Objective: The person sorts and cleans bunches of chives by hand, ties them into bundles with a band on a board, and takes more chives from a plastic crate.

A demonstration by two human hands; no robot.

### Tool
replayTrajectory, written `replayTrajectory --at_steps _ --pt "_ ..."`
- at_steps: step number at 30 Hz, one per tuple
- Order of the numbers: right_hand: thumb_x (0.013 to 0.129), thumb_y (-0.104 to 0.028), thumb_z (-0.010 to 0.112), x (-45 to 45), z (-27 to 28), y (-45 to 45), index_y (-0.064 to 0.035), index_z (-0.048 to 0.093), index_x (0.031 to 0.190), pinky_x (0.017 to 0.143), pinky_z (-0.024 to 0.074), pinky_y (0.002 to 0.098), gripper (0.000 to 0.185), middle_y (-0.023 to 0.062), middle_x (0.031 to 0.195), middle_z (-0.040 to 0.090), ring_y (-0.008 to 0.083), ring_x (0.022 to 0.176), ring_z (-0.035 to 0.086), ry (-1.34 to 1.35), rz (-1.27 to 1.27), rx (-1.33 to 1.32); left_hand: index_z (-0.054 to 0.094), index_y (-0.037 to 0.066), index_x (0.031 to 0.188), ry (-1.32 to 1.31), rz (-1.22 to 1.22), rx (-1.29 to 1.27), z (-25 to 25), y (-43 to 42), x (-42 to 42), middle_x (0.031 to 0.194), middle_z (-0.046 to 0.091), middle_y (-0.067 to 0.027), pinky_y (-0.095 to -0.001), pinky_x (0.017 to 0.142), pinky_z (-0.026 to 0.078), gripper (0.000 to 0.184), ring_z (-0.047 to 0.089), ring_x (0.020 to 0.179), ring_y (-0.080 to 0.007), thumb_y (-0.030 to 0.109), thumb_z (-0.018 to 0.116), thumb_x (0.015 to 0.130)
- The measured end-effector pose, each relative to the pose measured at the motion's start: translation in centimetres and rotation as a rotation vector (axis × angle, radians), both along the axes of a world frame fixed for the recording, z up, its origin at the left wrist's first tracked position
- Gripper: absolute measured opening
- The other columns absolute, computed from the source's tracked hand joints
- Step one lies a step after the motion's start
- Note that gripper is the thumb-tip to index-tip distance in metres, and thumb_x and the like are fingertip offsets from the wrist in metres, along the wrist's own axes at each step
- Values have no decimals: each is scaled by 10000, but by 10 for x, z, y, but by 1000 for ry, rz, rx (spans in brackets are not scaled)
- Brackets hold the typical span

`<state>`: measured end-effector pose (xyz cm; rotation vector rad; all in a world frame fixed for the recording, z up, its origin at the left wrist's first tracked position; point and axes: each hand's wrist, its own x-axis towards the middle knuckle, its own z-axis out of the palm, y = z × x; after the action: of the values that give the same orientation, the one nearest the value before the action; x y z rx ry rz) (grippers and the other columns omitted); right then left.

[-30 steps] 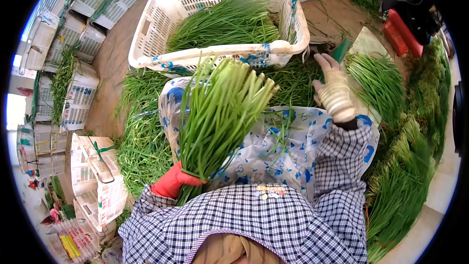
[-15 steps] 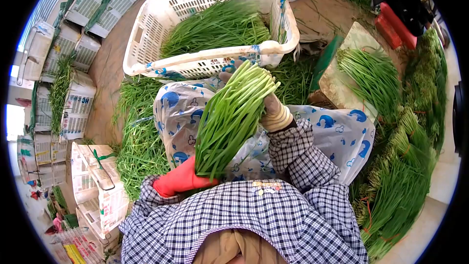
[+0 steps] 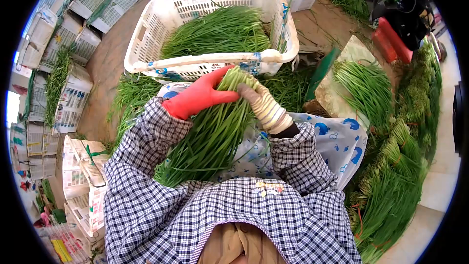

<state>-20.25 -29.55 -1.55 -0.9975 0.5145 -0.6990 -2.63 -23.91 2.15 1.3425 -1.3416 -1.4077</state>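
Over my lap I hold a thick bunch of garlic chives (image 3: 210, 137), its pale cut ends up and away from me and its green leaves hanging toward my body. My left hand (image 3: 206, 94), in a red rubber glove, wraps around the bunch near the pale ends. On the other side, my right hand (image 3: 266, 105), in a striped knit glove with dark fingertips, grips the stems just below the ends. A plastic sheet with blue prints (image 3: 312, 137) covers my legs beneath the bunch.
Ahead stands a white plastic crate (image 3: 139, 51) holding more chives. To the right, loose chives (image 3: 364, 83) lie on a slanted board, beside tied bundles (image 3: 391, 186). Leaf scraps (image 3: 129, 100) pile up left. Stacked crates (image 3: 73, 98) line the left side; another person (image 3: 408, 7) sits far right.
My left hand has moved from the leaf ends near my body up to the stem end. The bunch now leans further left, and my right hand has shifted its hold on the stems.
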Motion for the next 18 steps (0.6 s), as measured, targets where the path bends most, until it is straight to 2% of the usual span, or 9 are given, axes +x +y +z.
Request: replayTrajectory --at_steps 3,6,7,11,13,14,15,17,18 --pt "952 -149 563 -15 0 -9 -63 550 1277 862 534 318 337 61 1116 655 156 978 637 -114 91 274 476 33 1368 1 81 146 -2 -11 4 1126 605 -52 -270 916 450 569 563 1013 -121 90 671 836" --pt "920 -96 585 -12 -10 -6 -55 606 1193 786 554 307 277 43 1027 680 157 872 661 -251 10 489 501 29 1337 22 113 122 3 -12 2 1066 608 -32 -276 877 467 544 572 947 -112 118 677 831" --pt "920 -96 585 -7 -14 -4 -55 606 1193 786 554 307 277 43 1027 680 157 872 661 -245 14 489 498 26 1338 61 112 148 4 -10 -2 1069 608 -35 -283 878 469 552 575 950 -120 129 684 829" --pt "893 -195 639 2 -23 -1 -24 621 1145 788 535 307 305 67 1054 675 161 907 660 -53 -126 279 584 2 1201 -414 56 -208 4 -10 -29 1005 659 -61 -296 851 493 486 609 921 -134 107 750 756" --pt "904 -187 623 -4 -16 -4 -16 618 1137 763 549 332 289 86 1030 675 186 900 659 19 -160 321 633 3 1074 -285 195 -23 -5 -19 -18 911 674 -72 -290 806 511 335 631 858 -134 92 732 767" --pt "907 -161 603 -2 -1 4 7 618 1052 715 565 362 223 104 936 677 230 828 668 -99 -311 505 643 15 997 -13 283 59 -3 -20 -14 878 669 -80 -290 767 526 221 646 824 -150 60 695 787" --pt "905 -136 597 -7 3 -1 -7 608 993 695 568 368 156 99 843 664 221 763 653 -144 -312 577 643 15 997 -11 283 56 1 -21 -9 878 669 -80 -290 767 526 221 646 824 -150 60 695 787" --pt "895 -161 617 -13 6 -9 -15 591 985 668 570 355 173 103 802 657 206 710 650 -115 -300 451 636 21 963 408 304 71 12 -24 -2 868 667 -94 -302 734 537 168 657 803 -177 12 658 797" --pt "886 -171 634 -12 17 -15 -21 572 990 617 554 330 193 96 761 640 192 659 639 -37 -267 376 628 11 956 395 309 77 22 -25 -2 864 666 -109 -316 730 544 154 662 805 -205 6 649 803"
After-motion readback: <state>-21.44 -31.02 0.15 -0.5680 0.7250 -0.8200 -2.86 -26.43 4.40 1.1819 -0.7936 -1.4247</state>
